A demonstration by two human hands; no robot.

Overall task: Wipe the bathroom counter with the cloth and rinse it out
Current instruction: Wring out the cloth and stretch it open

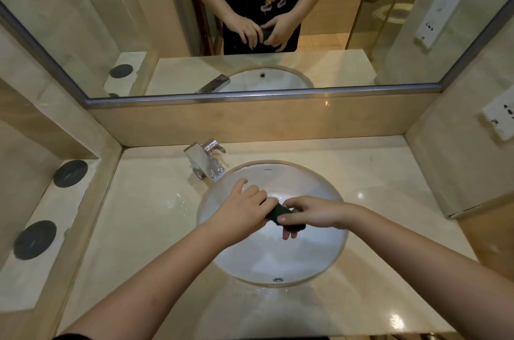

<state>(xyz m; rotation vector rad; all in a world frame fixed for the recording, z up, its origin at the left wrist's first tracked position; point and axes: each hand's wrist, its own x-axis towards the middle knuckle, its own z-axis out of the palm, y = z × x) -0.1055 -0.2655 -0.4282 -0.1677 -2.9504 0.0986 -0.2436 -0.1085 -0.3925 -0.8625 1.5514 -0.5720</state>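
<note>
The dark green cloth [275,213] is bunched into a tight roll at the centre of the frame, held above the white sink basin [319,256]. The left hand [244,207] grips one end and the right hand [314,211] grips the other, fingers curled round it. No water shows at the chrome faucet [207,160], upper left of the basin. This looks like wringing out. Next, the hands likely need to twist opposite ways over the bowl, keeping drips off the marble counter [144,214].

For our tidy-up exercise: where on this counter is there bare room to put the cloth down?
Bare counter right of the sink and left of it by the tap. Crowded over the sink: left hand and right hand grip the cloth.
</note>
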